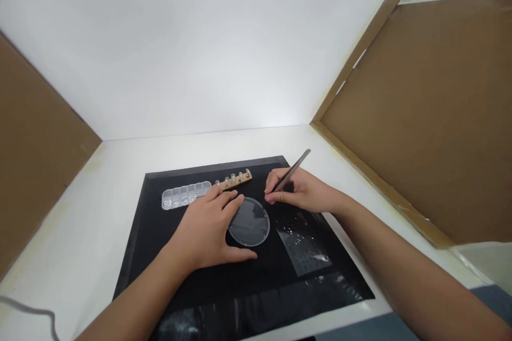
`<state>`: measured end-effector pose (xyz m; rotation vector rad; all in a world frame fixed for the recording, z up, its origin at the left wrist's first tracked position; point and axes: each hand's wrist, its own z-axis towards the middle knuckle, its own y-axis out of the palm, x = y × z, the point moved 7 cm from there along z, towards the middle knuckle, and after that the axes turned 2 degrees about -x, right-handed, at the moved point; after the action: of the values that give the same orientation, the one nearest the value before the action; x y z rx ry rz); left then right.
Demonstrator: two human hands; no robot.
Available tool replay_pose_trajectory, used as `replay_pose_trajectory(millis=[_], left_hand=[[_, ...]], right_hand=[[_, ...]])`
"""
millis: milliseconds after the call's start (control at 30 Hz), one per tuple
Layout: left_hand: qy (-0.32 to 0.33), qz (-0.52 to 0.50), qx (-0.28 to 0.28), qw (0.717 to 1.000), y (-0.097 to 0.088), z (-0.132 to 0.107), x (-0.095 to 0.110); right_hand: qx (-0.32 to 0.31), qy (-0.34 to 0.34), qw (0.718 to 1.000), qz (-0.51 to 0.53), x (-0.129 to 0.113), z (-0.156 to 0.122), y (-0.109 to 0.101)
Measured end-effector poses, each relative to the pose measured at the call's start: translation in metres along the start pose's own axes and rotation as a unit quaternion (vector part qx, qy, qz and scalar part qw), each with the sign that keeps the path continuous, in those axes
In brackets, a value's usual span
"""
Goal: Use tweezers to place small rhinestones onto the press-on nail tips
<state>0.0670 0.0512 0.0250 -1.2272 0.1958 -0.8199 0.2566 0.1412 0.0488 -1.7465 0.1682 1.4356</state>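
Observation:
My right hand (294,189) is closed round a pair of metal tweezers (295,168), whose back end points up to the right. Its tips are hidden by the fingers, just right of a round clear dish (251,222). My left hand (214,224) lies with thumb and fingers spread around the left side of that dish. Below my right hand, a clear plastic sheet or bag (306,250) has several tiny shiny pieces on it. A clear compartment box (186,194) with small glittering pieces sits behind my left hand.
A wooden strip (234,182) holding several small glass-like vials stands beyond the dish. Everything lies on a black mat (160,256) on a white table (92,213). Cardboard panels (432,106) flank both sides, a white wall rises behind, and a grey cable (32,309) lies at lower left.

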Motion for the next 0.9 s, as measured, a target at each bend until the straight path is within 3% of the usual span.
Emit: replay_pose_trajectory(millis=[433, 900], left_hand=[[-0.038, 0.008, 0.027, 0.999, -0.002, 0.003, -0.004], [-0.048, -0.011, -0.017, 0.999, 0.006, 0.002, -0.011]], right_hand=[[0.022, -0.034, 0.998, -0.057, -0.004, 0.003, 0.013], [0.026, -0.049, 0.996, -0.064, -0.001, 0.005, 0.023]])
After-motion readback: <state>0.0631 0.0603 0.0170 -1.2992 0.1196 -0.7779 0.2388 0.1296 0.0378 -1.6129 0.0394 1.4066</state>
